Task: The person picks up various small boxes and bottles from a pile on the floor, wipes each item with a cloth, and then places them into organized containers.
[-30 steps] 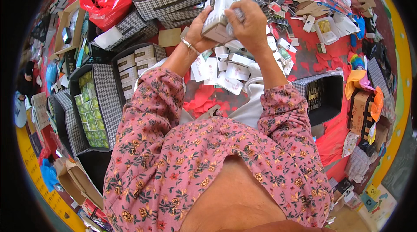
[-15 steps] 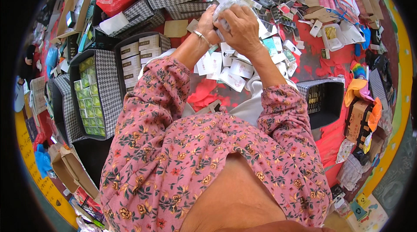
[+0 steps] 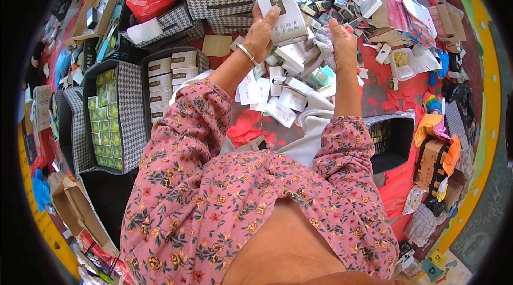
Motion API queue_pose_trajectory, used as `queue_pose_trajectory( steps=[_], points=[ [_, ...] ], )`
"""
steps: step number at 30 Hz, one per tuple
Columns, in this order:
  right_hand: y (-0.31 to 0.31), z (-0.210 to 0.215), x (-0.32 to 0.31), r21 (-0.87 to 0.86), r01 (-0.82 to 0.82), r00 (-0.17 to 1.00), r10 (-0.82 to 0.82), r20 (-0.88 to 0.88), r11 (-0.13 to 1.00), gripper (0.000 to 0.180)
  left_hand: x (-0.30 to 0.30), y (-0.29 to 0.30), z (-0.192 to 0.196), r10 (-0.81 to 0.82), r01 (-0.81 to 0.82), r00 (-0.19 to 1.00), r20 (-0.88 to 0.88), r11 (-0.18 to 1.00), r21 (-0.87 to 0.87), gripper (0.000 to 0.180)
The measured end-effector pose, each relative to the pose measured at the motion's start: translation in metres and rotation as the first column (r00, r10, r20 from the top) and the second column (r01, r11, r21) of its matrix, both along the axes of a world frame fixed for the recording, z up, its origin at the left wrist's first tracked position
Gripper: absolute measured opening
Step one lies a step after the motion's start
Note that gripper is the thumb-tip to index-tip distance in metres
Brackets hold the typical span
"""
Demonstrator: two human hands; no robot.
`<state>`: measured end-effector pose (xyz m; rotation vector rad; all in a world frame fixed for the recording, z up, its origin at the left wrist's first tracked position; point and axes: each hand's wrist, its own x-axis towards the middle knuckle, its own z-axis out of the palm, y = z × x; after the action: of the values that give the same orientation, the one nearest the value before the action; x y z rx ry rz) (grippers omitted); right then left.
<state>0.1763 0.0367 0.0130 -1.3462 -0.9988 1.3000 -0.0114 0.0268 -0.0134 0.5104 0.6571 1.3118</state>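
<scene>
Pink long-sleeved top with small floral print: dark green leaves, yellow and red blossoms. Loose sleeves, gathered at the cuffs, end at mid-forearm. Thin silver bangle on left wrist. White garment shows at the lap between the forearms.

Both your arms reach out in front of you, elbows bent. Your left hand is up high with its grip closed, thumb on top. Your right hand is beside it, a little lower, fingers curled in.
</scene>
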Motion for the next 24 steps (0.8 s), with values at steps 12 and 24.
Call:
queue_pose_trajectory(
  steps=[12,24],
  points=[
    [-0.022,0.025,-0.031,0.602,-0.363,0.743,-0.17,0.648,0.711,0.015,0.025,-0.02,0.005,-0.038,0.142,0.88,-0.473,0.972,0.186,0.068],
    [-0.003,0.003,0.029,-0.171,-0.116,0.97,0.149,0.195,0.978,0.05,0.019,-0.018,0.005,-0.348,0.342,0.935,-0.064,0.936,-0.088,0.046]
  ],
)
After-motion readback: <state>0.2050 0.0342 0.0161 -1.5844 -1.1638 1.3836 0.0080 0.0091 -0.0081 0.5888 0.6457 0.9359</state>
